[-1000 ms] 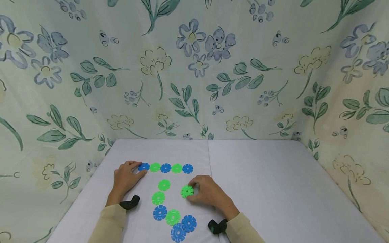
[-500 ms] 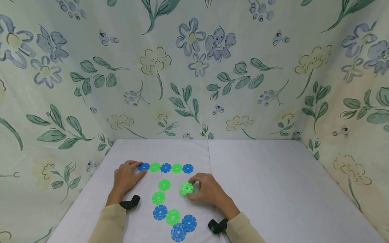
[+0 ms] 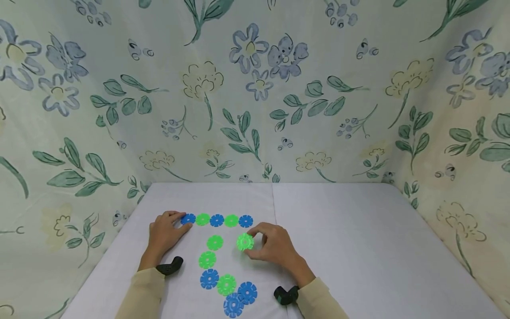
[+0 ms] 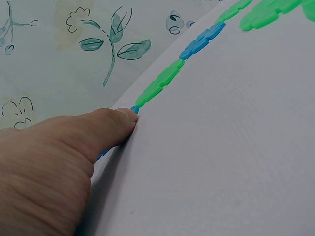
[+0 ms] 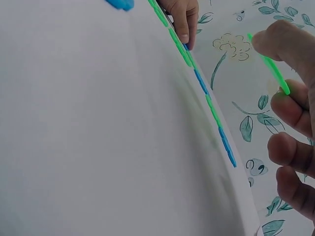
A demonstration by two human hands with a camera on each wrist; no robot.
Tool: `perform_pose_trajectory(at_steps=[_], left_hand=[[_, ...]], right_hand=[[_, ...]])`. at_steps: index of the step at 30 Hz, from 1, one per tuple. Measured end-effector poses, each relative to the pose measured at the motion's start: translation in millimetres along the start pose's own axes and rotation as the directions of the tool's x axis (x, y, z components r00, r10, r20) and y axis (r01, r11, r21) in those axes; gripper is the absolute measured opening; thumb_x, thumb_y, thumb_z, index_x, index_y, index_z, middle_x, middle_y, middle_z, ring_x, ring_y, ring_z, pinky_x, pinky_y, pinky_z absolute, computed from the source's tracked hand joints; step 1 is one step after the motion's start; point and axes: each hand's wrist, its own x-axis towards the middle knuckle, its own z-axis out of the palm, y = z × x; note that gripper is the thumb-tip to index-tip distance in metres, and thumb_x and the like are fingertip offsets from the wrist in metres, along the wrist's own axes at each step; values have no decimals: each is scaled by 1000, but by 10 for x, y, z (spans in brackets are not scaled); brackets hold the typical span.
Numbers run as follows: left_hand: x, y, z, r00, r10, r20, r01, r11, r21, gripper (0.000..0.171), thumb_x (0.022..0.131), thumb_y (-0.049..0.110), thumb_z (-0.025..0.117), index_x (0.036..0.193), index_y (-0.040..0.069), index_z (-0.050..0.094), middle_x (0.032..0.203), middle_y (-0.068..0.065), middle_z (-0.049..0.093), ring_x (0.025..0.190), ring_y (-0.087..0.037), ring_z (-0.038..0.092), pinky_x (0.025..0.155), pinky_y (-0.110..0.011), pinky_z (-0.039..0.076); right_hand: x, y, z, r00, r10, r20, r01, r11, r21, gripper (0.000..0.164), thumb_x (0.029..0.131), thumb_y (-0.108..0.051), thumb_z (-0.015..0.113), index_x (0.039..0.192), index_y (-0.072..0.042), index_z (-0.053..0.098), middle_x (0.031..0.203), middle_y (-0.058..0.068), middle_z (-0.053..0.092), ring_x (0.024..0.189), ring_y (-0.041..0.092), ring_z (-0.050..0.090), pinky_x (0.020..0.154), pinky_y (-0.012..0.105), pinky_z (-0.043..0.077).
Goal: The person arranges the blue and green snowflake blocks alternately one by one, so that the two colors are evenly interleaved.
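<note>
A row of flat notched plastic discs, alternating blue and green, runs across the white cloth in the head view. At its left end my left hand (image 3: 164,232) pinches the blue disc (image 3: 188,219) between thumb and index finger; the thumb (image 4: 120,123) covers most of that disc in the left wrist view. My right hand (image 3: 275,243) holds a green disc (image 3: 244,242) by its edge, raised above the cloth below the row's right end. Seen edge-on, the held green disc (image 5: 269,66) sits between thumb and fingertip in the right wrist view. The row ends in a blue disc (image 3: 245,221).
Loose discs lie nearer the person: two green ones (image 3: 215,242), a blue one (image 3: 209,278) beside a green one (image 3: 226,285), and two overlapping blue ones (image 3: 233,305). White cloth (image 3: 342,243) extends to the right. A floral curtain (image 3: 255,133) encloses the table's back and sides.
My right hand has lifted the green disc and moved it slightly away from me, toward the row. The left hand stays at the row's left end.
</note>
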Motion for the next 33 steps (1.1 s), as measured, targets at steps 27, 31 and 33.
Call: perform_pose_trajectory(at_steps=[27,31,33], left_hand=[[-12,21,-2,1000,3,-5,-3,1000,1,59,88,52,71,135,16,65,136,-18,58,122,-41,53,93,-59,35],[-6,28,-16,1000,-1,-1,1,1000,2,59,89,52,71,135,16,64,136,-18,58,123,-41,52,94,-60,35],[0,24,-13,1000,-3,-3,3,1000,3,59,89,53,71,135,16,64,136,-17,58,123,-41,52,94,-59,35]], right_hand=[[249,162,-109,977,18,-213,-23,1000,-21,39,68,-32,91,100,-17,74,93,-7,75,54,-1,48,51,13,40],[287,246,-96,970,58,-236,-62,998,-7,38,69,-30,91,101,-17,74,94,-6,75,54,-2,46,50,15,40],[298,291,-86,965,84,-248,-84,996,9,39,70,-29,91,102,-16,74,95,-5,75,53,-1,45,49,16,40]])
